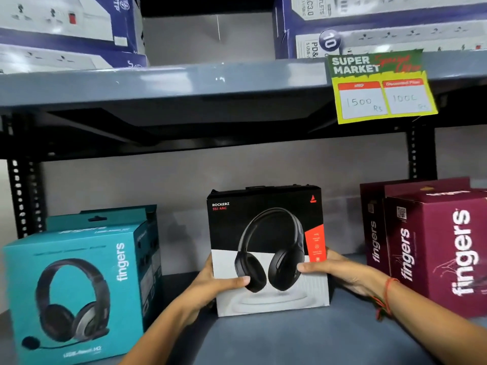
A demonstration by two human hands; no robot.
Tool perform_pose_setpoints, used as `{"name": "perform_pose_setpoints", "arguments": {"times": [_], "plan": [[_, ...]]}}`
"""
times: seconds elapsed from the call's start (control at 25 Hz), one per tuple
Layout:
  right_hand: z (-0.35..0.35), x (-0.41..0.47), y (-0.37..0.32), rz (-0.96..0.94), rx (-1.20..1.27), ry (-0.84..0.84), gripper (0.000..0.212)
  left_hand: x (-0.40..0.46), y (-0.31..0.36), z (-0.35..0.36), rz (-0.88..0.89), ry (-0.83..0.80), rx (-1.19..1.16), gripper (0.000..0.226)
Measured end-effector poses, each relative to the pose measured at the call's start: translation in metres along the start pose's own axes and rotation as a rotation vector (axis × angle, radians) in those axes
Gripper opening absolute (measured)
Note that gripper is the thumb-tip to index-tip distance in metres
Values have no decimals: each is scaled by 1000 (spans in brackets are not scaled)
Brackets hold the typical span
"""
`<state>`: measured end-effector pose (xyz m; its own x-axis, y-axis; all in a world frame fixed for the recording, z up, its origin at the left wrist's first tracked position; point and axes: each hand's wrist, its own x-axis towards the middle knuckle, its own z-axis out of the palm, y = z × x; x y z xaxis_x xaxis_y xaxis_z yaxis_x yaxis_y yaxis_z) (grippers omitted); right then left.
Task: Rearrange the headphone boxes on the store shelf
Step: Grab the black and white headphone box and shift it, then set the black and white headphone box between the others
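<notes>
While both hands' fingers (234,281) grip it, the black headphone box (268,248) stands upright, front facing outward.

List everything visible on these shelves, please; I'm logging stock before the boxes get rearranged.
Rockerz headphone box: 1, black, white and red, middle of lower shelf, upright, facing out.
Teal Fingers headset boxes: 2, lower shelf left, one behind the other.
Maroon Fingers boxes: at least 2, lower shelf right.
Power strip boxes: several, blue and white, upper shelf.
Price tag: 1, yellow-green, upper shelf edge.
Left hand: gripping Rockerz box's left side.
Right hand: gripping its right side.
</notes>
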<state>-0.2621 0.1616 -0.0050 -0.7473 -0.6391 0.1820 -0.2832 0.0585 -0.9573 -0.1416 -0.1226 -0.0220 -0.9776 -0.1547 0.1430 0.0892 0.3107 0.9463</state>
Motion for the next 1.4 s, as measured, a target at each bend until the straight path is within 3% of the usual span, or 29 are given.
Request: {"name": "perform_pose_setpoints", "arguments": {"times": [0.48, 0.52, 0.6, 0.72, 0.8, 0.88, 1.0, 1.12, 1.2, 1.28, 1.4], "plan": [[16, -57, -9, 17, 7, 40, 61, -47, 9, 11, 28, -37, -33, 87], [18, -63, -13, 23, -6, 41, 67, -51, 11, 11, 23, -40, -34, 87], [26, -73, -22, 15, -65, 97, 99, -60, 17, 12, 32, -44, -30, 96], [45, -84, -41, -218, -124, 455, 144, -85, 33, 10, 157, 151, 105, 124], [66, -93, -57, -443, -275, 770, 132, -115, 43, -2, 458, 396, 288, 113], [107, -104, -77, -733, -401, 892, 107, -144, 47, -30, 747, 614, 488, 100], [186, -102, -105, -1001, -561, 692, 86, -161, 30, -88, 851, 875, 655, 110], [246, -65, -109, -811, -601, 347, 92, -167, 7, -140, 627, 960, 616, 137], [275, -33, -106, -537, -585, 171, 108, -163, -14, -171, 401, 891, 489, 154], [289, -5, -98, -256, -451, -4, 111, -155, -30, -199, 238, 711, 279, 162], [298, 25, -76, -93, -213, -182, 110, -148, -46, -226, 128, 438, -41, 154]]}}
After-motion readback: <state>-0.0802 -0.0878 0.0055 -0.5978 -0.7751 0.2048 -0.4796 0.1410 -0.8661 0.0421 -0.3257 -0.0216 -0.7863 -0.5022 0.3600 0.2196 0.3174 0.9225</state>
